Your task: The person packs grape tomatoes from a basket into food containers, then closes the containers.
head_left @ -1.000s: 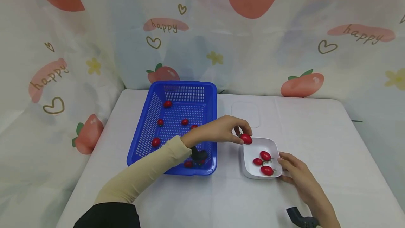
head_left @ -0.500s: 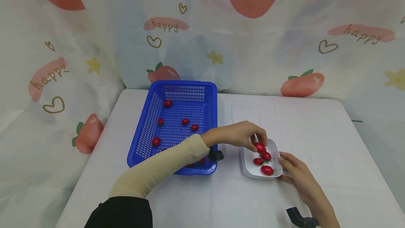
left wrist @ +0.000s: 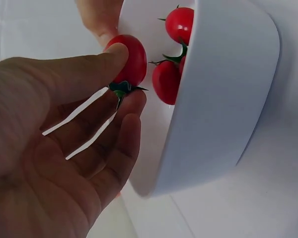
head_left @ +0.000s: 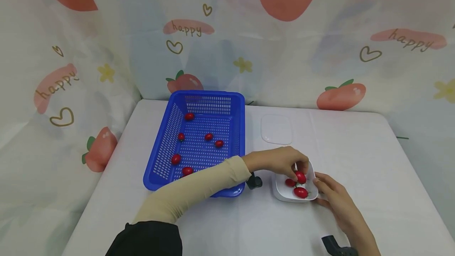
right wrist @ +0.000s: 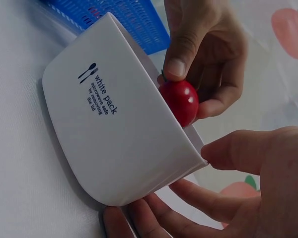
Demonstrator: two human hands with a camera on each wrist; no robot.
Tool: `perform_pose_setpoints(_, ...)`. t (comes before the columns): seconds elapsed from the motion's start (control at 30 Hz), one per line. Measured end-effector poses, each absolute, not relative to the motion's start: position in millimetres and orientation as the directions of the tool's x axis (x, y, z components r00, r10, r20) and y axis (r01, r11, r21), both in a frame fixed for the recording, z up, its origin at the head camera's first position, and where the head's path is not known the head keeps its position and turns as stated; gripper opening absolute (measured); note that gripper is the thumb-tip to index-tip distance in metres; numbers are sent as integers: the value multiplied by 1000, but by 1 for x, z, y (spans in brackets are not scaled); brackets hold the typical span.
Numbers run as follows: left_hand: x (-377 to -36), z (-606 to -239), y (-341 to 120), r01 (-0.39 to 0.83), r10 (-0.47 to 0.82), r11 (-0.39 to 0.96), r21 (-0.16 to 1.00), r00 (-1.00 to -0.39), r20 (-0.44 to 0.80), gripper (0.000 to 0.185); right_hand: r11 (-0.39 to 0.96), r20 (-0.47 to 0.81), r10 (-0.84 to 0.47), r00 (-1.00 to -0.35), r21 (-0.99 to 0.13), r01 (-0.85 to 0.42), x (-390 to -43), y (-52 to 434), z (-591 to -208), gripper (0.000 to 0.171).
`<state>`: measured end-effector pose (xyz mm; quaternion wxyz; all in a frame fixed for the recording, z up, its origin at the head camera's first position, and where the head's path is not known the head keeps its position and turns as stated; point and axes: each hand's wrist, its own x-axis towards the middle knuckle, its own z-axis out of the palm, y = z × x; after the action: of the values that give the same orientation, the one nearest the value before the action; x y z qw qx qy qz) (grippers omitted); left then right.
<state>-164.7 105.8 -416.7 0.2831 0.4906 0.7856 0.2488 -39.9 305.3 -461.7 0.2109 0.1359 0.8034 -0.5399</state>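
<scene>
My left hand (head_left: 299,171) reaches over a small white container (head_left: 281,193) and pinches a red cherry tomato (head_left: 300,177) between thumb and fingers, just inside the rim. The left wrist view shows that tomato (left wrist: 131,59) with its green stem at my fingertips, above two others (left wrist: 165,82) lying inside. My right hand (head_left: 321,188) holds the container's right side. In the right wrist view its thumb sits at the rim and its fingers (right wrist: 154,213) lie along the wall of the container (right wrist: 114,144). The pinched tomato (right wrist: 181,101) hangs over the edge.
A blue plastic basket (head_left: 160,161) stands to the left with several tomatoes (head_left: 208,136) on its floor. A white lid (head_left: 276,128) lies behind the container. The white table (head_left: 355,149) ends at a printed curtain at the back.
My left hand has carried the tomato from the container's far left rim rightward and down into the container. The right hand has stayed at the container's side.
</scene>
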Motion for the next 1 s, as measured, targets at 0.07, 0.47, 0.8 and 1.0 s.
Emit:
perform_pose_setpoints(0.07,-163,-421,109,638,904,412,651,-374,-206,20,376,-478,-14,-878,-816,438,-39,306,-462,66)
perform_pose_setpoints(0.47,-149,-435,121,657,862,492,572,-458,-216,19,355,-445,-14,-896,-840,411,-37,307,-466,63)
perform_pose_setpoints(0.8,-147,-438,123,653,827,553,517,-504,-248,36,353,-438,-21,-899,-845,403,-38,306,-467,63)
perform_pose_setpoints(1.0,-147,-439,120,689,840,537,487,-488,-236,26,358,-436,-31,-899,-845,397,-38,306,-467,63)
